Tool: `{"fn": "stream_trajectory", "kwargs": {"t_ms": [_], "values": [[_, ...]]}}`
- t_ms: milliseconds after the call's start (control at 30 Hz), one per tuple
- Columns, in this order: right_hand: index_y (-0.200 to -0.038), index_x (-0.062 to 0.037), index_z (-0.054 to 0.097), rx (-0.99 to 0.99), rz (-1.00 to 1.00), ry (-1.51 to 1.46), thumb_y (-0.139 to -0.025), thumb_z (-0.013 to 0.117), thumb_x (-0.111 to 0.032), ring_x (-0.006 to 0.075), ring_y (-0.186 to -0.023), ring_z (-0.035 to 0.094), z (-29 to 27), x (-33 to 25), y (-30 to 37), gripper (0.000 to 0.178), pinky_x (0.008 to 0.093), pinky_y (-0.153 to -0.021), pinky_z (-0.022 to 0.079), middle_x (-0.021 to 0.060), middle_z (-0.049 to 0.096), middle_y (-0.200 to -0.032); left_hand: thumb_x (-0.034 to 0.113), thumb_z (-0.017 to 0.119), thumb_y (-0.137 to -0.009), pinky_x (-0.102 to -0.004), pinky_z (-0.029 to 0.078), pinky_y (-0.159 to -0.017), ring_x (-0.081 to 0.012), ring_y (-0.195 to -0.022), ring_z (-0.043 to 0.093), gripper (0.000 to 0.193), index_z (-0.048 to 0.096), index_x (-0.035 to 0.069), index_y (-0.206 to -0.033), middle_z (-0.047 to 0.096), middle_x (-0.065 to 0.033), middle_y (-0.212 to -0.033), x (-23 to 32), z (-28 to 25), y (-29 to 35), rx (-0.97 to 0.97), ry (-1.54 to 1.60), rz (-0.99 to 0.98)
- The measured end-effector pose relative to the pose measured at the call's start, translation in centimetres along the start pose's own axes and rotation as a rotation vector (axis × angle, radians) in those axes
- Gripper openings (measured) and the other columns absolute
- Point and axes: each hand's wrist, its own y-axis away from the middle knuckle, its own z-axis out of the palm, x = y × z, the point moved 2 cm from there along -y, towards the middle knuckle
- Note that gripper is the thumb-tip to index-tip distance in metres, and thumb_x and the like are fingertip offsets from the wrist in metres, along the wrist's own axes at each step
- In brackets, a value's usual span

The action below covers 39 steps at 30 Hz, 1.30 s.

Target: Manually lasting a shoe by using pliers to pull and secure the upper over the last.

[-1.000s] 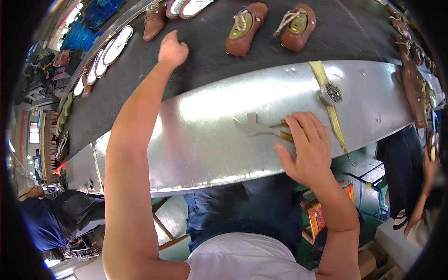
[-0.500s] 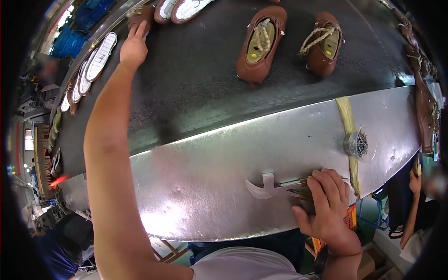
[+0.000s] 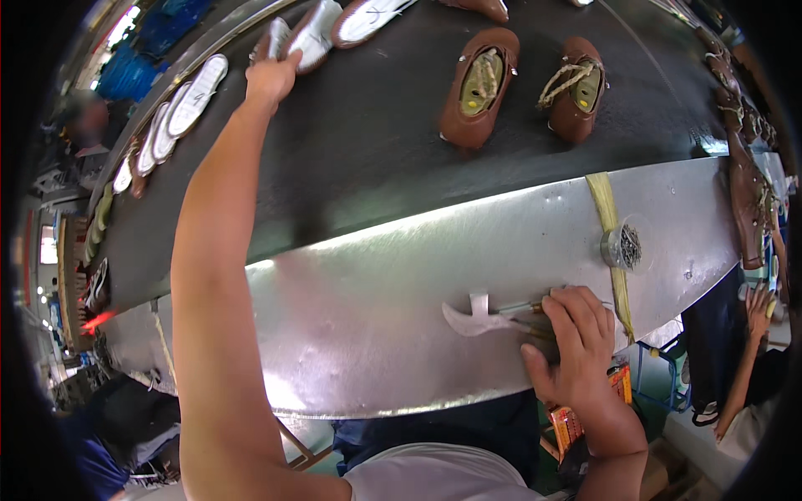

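At the far left of the dark belt, my left hand (image 3: 271, 82) is closed round a white-soled shoe (image 3: 273, 40), which is partly hidden by the fingers. My thumb lies by a neighbouring sole-up shoe (image 3: 314, 37). A third upturned shoe (image 3: 368, 20) lies just to the right. Over the near metal ledge, my right hand (image 3: 578, 346) is closed loosely round the handles of lasting pincers (image 3: 478, 317), thumb below and fingers above. Their curved jaw and square hammer block point left. Two brown laced shoes (image 3: 479, 92) (image 3: 576, 92) stand upright on the belt, away from both hands.
A clear cup of nails (image 3: 623, 247) sits on the metal ledge (image 3: 376, 334) beside a yellow strap (image 3: 608, 209). More upturned shoes (image 3: 196, 96) line the belt's left side. Brown shoes (image 3: 748, 184) hang or lie along the right. Another person's hand (image 3: 758, 309) is at the right edge.
My left hand has shifted slightly right; a white sole now shows where a brown upper was under its fingers. My right hand stays on the pincers. The view has shifted a little.
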Motion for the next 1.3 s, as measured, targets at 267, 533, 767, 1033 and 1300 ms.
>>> {"fn": "stream_trajectory", "kwargs": {"t_ms": [267,533,767,1033,1300], "values": [[-0.119,-0.0005,0.058,0.116,-0.06,0.001,-0.076,0.07,-0.024,0.0348,-0.114,0.054,0.6,-0.4,0.3,0.051,0.0443,-0.086,0.04,0.0151,0.058,-0.118,0.039,0.065,-0.09,-0.0339,0.041,-0.065,-0.0154,-0.074,0.052,0.047,0.059,-0.005,-0.075,0.054,-0.0095,-0.079,-5.8,-22.9,24.1,-0.305,0.089,-0.131],[-0.123,-0.0033,0.057,0.246,-0.104,0.189,-0.085,0.066,-0.03,0.0345,-0.118,0.052,1.9,-2.0,0.7,0.048,0.0487,-0.096,0.037,0.0152,0.057,-0.125,0.018,0.074,-0.079,-0.0489,0.013,-0.12,-0.0473,-0.149,0.008,0.067,0.05,-0.004,-0.137,0.012,-0.0313,-0.159,-4.3,-33.1,42.2,-0.288,-0.316,0.201],[-0.129,-0.0041,0.051,0.148,-0.011,0.423,-0.089,0.063,-0.045,0.0313,-0.123,0.048,2.5,-2.8,3.5,0.058,0.0601,-0.104,0.029,0.0117,0.053,-0.129,0.051,0.066,-0.084,-0.0425,0.043,-0.103,-0.0421,-0.121,0.056,0.088,0.037,-0.009,-0.142,0.054,-0.0308,-0.133,-0.3,-26.1,34.5,-0.536,-0.373,0.039],[-0.12,-0.0046,0.054,0.204,-0.034,-0.05,-0.082,0.075,-0.023,0.033,-0.108,0.055,1.8,-2.9,14.0,0.046,0.044,-0.09,0.044,0.0145,0.057,-0.113,0.04,0.073,-0.086,-0.0357,0.051,-0.091,-0.0249,-0.106,0.066,0.075,0.045,-0.003,-0.141,0.067,-0.0186,-0.119,1.8,-25.9,38.3,-0.583,0.324,-0.103],[-0.115,0.0028,0.054,-0.309,0.609,-0.897,-0.083,0.077,-0.034,0.0249,-0.09,0.066,8.6,-7.0,23.4,0.054,0.0364,-0.082,0.053,0.0139,0.067,-0.098,0.041,0.069,-0.089,-0.0389,0.043,-0.105,-0.0329,-0.125,0.056,0.075,0.041,0.003,-0.147,0.054,-0.0224,-0.139,6.5,-18.9,62.0,-1.025,0.581,0.093]]}}
